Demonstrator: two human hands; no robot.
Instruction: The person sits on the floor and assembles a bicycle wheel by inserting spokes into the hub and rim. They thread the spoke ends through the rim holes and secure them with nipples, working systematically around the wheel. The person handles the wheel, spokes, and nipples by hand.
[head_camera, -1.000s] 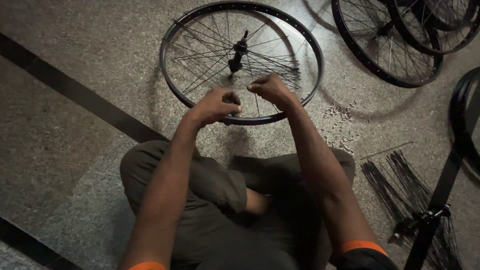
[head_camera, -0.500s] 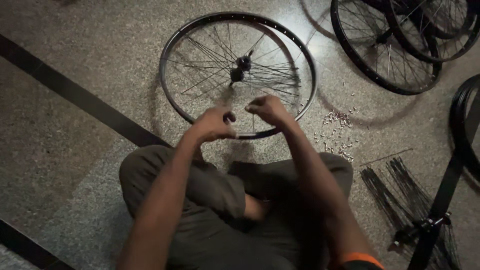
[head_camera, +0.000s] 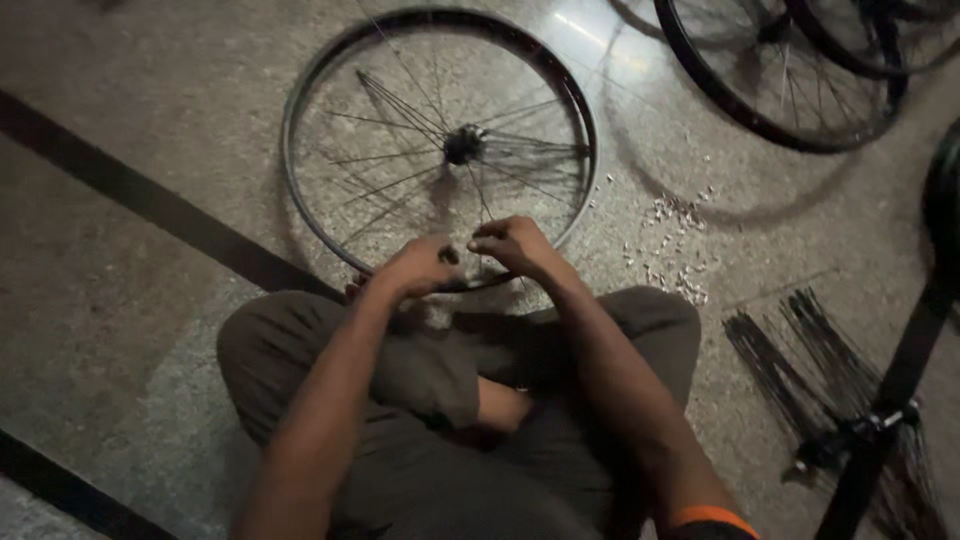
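Both hands slid nearer along the wheel rim (head_camera: 330, 235); left hand (head_camera: 418, 268) and right hand (head_camera: 512, 245) fingers pinched on thin spokes (head_camera: 400, 180): light, springy, better gripped at the stiff rim.

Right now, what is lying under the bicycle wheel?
Speckled stone floor shows through the bicycle wheel. Its near rim is hidden by the left hand and right hand.

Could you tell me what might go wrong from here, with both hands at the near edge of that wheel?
The spokes look unevenly spread, so the wheel rim could pull out of true. The small loose pieces scattered on the floor could get lost. The spoke bundle beside the right knee could be knocked.
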